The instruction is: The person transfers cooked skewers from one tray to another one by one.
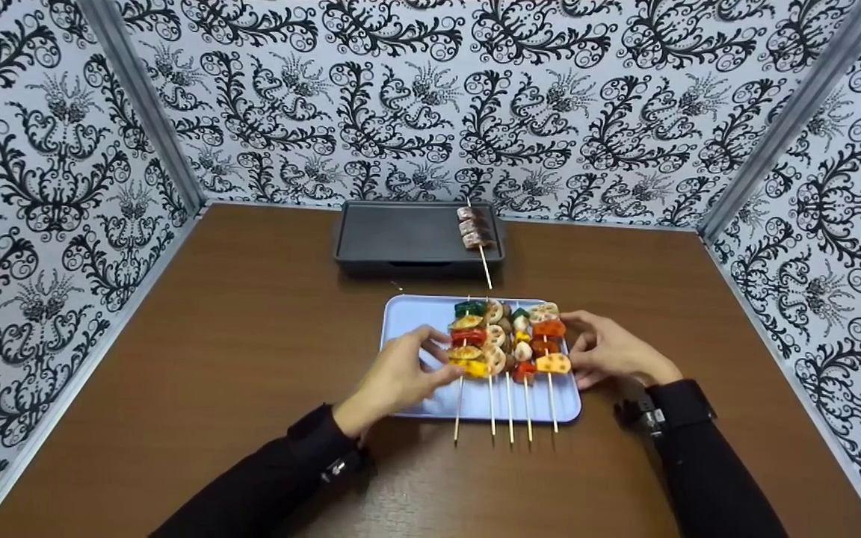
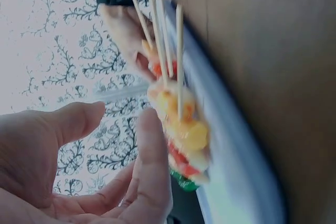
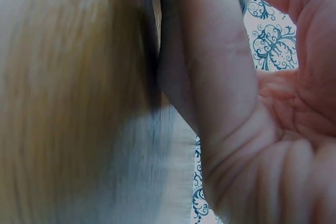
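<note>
Several vegetable skewers lie side by side on a light blue tray (image 1: pixel 415 310), their bare sticks reaching over its near edge. My left hand (image 1: pixel 400 372) is at the left skewer (image 1: pixel 466 351), which carries green, red and yellow pieces. In the left wrist view the left hand's (image 2: pixel 113 177) thumb and fingers are spread apart with nothing between them. My right hand (image 1: pixel 613 351) is by the tray's right edge, its fingertips beside the rightmost skewer (image 1: pixel 548 329) with lotus root and orange pieces. The right wrist view shows curved fingers (image 3: pixel 218 51); their tips are hidden.
Behind the tray stands a dark grey griddle plate (image 1: pixel 400 232). A skewer of brown and whitish pieces (image 1: pixel 469 228) lies on its right side, its stick hanging over the front edge. Patterned panels (image 1: pixel 430 97) enclose the brown table (image 1: pixel 251 314) at the back and both sides.
</note>
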